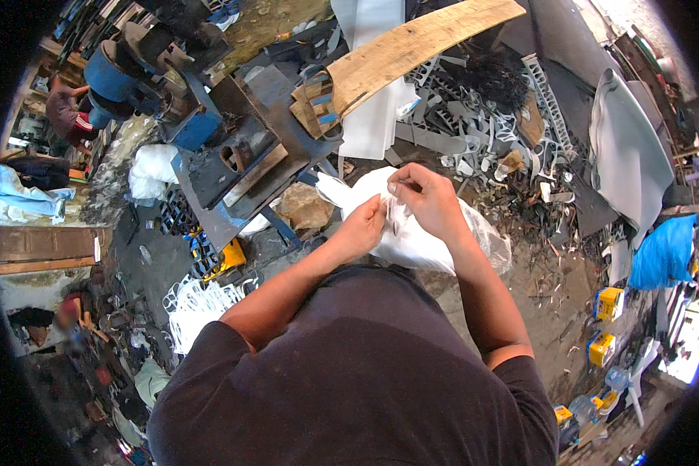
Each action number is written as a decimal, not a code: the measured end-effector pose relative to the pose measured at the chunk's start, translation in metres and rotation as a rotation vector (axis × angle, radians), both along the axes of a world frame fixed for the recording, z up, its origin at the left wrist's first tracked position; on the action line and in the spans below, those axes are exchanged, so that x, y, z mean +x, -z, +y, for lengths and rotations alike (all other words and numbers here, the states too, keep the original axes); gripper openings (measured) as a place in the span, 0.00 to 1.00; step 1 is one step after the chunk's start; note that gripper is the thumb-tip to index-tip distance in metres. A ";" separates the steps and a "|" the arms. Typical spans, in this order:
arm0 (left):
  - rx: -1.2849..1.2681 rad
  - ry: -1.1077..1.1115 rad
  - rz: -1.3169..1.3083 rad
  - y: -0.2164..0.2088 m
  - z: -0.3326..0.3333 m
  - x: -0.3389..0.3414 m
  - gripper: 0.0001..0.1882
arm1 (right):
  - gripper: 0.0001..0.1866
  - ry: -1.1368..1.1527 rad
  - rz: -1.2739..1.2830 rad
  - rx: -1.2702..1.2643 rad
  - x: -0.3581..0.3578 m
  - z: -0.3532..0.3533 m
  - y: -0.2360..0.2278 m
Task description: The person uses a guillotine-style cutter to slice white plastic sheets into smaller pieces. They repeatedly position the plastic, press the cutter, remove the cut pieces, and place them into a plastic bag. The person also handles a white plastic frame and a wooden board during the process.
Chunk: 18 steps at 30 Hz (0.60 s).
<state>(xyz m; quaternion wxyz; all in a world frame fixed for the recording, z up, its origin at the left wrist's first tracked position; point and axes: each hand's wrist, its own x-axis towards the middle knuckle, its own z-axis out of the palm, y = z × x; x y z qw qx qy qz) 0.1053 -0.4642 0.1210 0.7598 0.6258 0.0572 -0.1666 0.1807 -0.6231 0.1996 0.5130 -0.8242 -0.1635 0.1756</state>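
In front of my chest is a plump white plastic bag (415, 247), with a clear, crumpled plastic part spreading out at its right side. My left hand (363, 227) is closed, thumb and fingers pinching the plastic at the bag's top. Just to its right and slightly higher, my right hand (433, 203) bends its fingers into a pinch on the same gathered plastic. The fingertips of both hands are close together. What fills the bag is hidden by its white skin.
A blue metal machine (194, 116) with a dark work plate stands front left, a curved wooden board (419, 54) beyond. Cut-out scraps (481, 136) heap at the far right. White strips (198, 311) lie left, yellow boxes (608, 304) right. Another person (64, 113) is at the far left.
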 end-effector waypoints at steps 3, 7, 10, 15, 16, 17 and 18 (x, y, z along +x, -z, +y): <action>0.221 0.085 -0.056 -0.012 -0.002 0.004 0.14 | 0.10 0.222 0.000 0.014 -0.001 -0.001 0.012; 0.685 0.228 -0.210 -0.027 -0.014 0.005 0.16 | 0.14 0.175 0.081 0.074 -0.005 -0.007 0.015; 0.660 0.275 -0.128 -0.033 -0.006 0.006 0.15 | 0.25 0.064 0.151 0.341 -0.003 -0.035 0.031; 0.382 0.182 -0.196 -0.019 -0.003 0.000 0.13 | 0.46 -0.383 -0.014 -0.177 -0.015 -0.066 0.057; 0.384 0.190 -0.194 -0.021 -0.004 -0.001 0.13 | 0.47 -0.348 0.042 -0.158 -0.020 -0.066 0.061; 0.381 0.179 -0.177 -0.016 -0.002 -0.003 0.13 | 0.48 -0.321 0.100 -0.138 -0.026 -0.064 0.059; 0.379 0.168 -0.161 -0.009 0.000 -0.004 0.14 | 0.55 -0.342 0.084 -0.086 -0.029 -0.066 0.060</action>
